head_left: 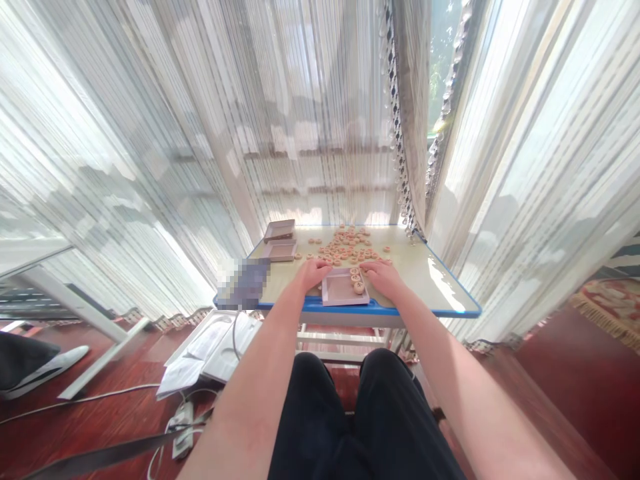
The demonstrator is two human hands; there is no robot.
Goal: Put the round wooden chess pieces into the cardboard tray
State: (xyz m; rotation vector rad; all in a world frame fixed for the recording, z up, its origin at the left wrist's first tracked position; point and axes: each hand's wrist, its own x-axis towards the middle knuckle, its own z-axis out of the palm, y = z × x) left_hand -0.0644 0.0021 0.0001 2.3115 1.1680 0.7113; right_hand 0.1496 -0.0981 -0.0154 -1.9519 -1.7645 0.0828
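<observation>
A shallow pale tray-like box (343, 293) lies near the table's front edge. Inside it, several round wooden Chinese chess pieces (359, 288) form a row along the right wall. My left hand (314, 272) is at the far left corner of this box, its fingers curled in over the rim. To the right of the box, my right hand (384, 275) lies low over the table with fingers stretched toward the far right corner. Its fingertips are close to the pieces there. Many more loose chess pieces (345, 250) are scattered in a heap beyond both hands.
Two similar boxes, one shallow box (281, 251) and another box (280, 230), sit at the table's back left. A blurred dark item (247, 283) covers the left front corner. The table (420, 287) has a blue rim. Curtains (320, 133) hang right behind it.
</observation>
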